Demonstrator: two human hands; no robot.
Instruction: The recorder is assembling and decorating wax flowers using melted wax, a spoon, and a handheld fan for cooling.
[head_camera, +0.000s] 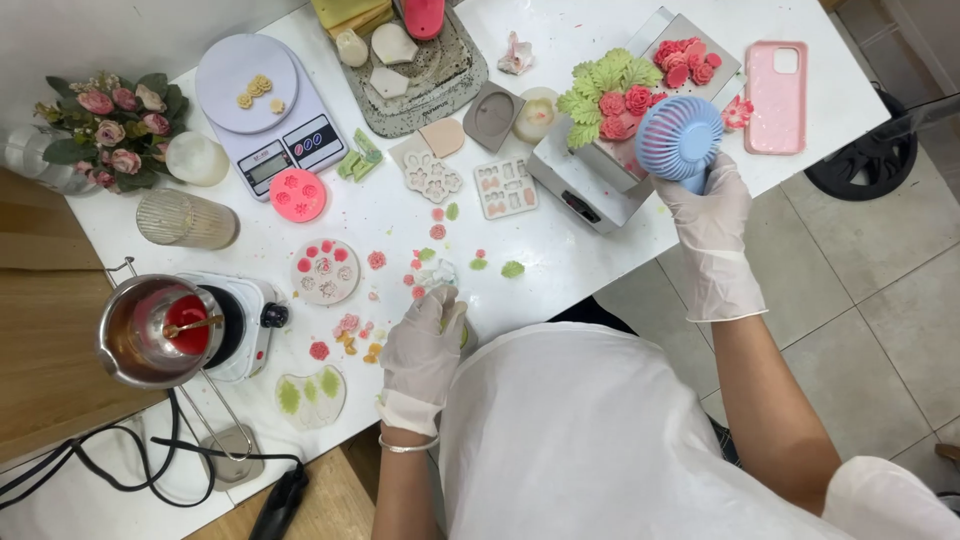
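1. The small blue handheld fan (680, 137) is held up at the far right of the white table (600, 40), its round grille turned toward the pink and green wax flowers (618, 95).
2. The fan's handle is gripped by the gloved right hand (712, 205), the fingers clenched around it just below the fan head.
3. The flowers are seen resting on a grey box-shaped appliance (590, 185), just left of the fan.
4. A pink phone (777, 96) is laid flat at the far right edge of the table, just beside the fan.
5. The gloved left hand (425, 355) is set at the near edge of the table, fingers curled around a small pale piece (438, 275) with a touch of green; what exactly is grasped cannot be told.
6. Small pink and green wax bits (440, 232) are scattered on the table far of the left hand.
7. Several moulds are laid about: a round white flower mould (325, 271), a pink round one (298, 195) and a leaf mould (311, 397) near the left edge.
8. A metal pot (135, 335) holding red liquid is placed on a small hotplate (262, 310) at the left.
9. A digital scale (290, 140) and a bouquet of pink roses (112, 125) are found at the far left.
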